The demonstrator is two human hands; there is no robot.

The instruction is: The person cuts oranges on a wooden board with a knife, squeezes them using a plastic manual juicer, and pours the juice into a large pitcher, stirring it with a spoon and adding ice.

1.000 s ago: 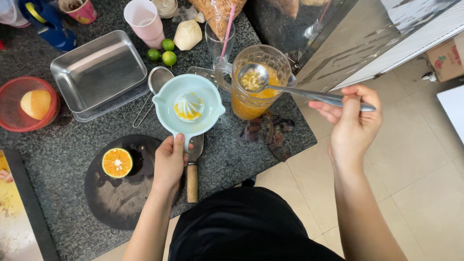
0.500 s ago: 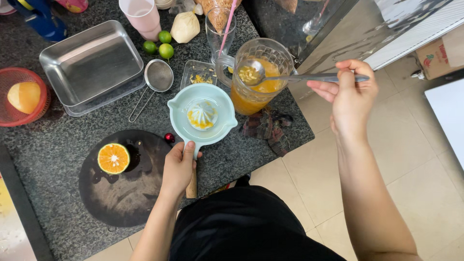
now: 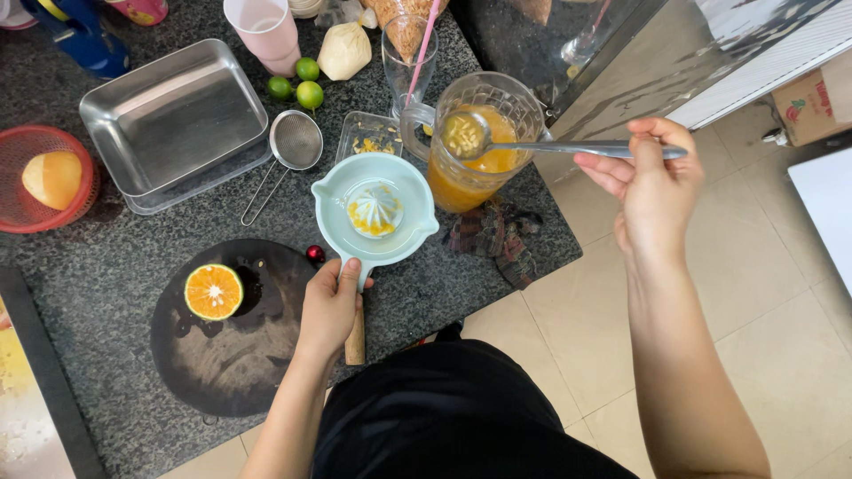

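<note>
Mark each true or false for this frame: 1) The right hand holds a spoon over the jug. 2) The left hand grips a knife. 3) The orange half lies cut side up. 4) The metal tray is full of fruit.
1) True: the right hand holds a spoon over the jug of orange juice.
2) False: the left hand holds the light blue juicer by its handle.
3) True: the orange half on the dark round board faces up.
4) False: the metal tray holds nothing.
</note>
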